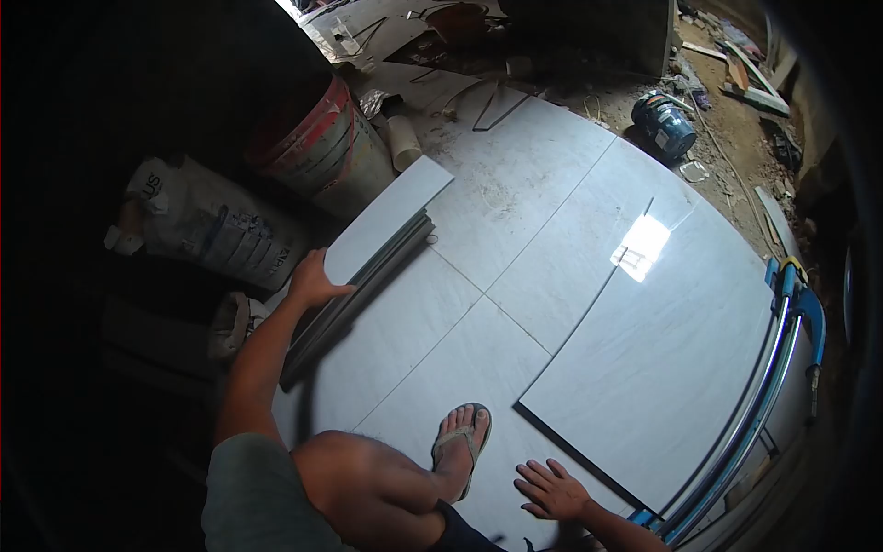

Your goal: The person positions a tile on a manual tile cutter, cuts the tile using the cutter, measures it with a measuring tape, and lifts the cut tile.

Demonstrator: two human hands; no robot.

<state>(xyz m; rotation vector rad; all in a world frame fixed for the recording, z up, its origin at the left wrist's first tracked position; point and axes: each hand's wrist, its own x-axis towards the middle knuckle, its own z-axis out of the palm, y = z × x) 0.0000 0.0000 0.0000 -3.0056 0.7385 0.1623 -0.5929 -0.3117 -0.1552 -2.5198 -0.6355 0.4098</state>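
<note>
My left hand grips the near part of a long white tile strip, its thumb along the right edge and the other fingers partly hidden at the left edge. The strip lies on top of a stack of narrow tiles. Low in the view, my right hand is spread with its palm down and holds nothing. Beside it is the near edge of a large white tile. Along that tile's right side runs a tile cutter with two shiny rails and blue ends.
A red-rimmed bucket and a printed sack stand at the left. Large pale tiles cover the floor. A dark blue pail lies near rubble and wood scraps at the back right. My sandalled foot is between the hands.
</note>
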